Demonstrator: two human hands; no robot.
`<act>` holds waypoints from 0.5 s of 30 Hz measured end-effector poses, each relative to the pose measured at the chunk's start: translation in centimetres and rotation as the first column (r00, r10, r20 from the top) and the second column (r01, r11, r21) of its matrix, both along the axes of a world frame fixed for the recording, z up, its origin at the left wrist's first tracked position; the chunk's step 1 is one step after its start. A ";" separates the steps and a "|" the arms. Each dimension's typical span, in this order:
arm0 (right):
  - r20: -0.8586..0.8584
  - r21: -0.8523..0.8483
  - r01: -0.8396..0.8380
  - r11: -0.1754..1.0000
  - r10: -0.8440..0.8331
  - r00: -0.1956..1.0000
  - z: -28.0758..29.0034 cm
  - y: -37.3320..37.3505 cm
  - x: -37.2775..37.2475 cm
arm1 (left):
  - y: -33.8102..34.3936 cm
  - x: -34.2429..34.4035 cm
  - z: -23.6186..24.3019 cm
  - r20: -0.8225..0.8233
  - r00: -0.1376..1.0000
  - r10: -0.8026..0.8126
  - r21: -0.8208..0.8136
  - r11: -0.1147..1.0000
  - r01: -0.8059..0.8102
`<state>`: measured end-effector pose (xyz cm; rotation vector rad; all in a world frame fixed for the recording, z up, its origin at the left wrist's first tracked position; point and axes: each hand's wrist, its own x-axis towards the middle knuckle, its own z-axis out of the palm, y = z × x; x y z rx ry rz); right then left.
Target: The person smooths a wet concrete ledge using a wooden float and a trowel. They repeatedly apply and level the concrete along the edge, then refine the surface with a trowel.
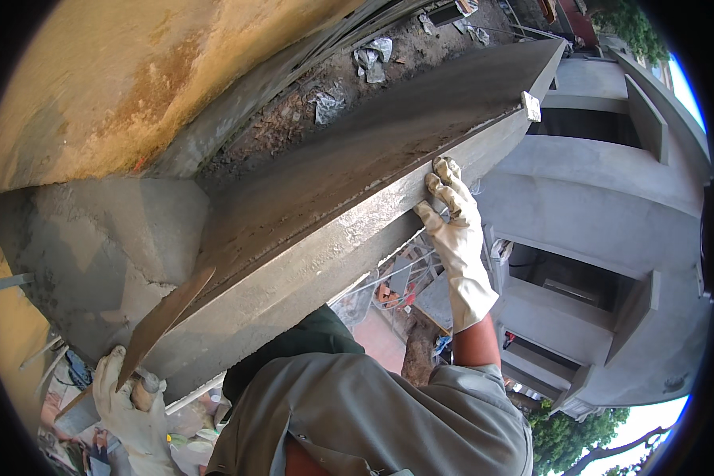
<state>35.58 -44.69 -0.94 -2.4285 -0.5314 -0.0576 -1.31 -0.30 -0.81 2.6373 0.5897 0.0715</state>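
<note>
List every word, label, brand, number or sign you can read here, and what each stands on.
None can be read in this view.
Concrete slab, flat tool by the left hand, right hand: no lettering visible.
Crumpled wrappers: any print is too small to read.
White block at the slab's far end: any marking is too small.

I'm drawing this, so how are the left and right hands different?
The left hand grips a flat tool; the right hand holds no tool and touches the concrete slab's edge. The left hand is low in the picture; the right hand is higher. Both wear pale gloves.
</note>
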 end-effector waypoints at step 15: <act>-0.068 0.087 0.060 0.994 -0.054 0.996 0.1 0.7 -0.3 | -0.3 1.1 1.2 -0.010 1.000 -0.002 0.018 1.000 0.002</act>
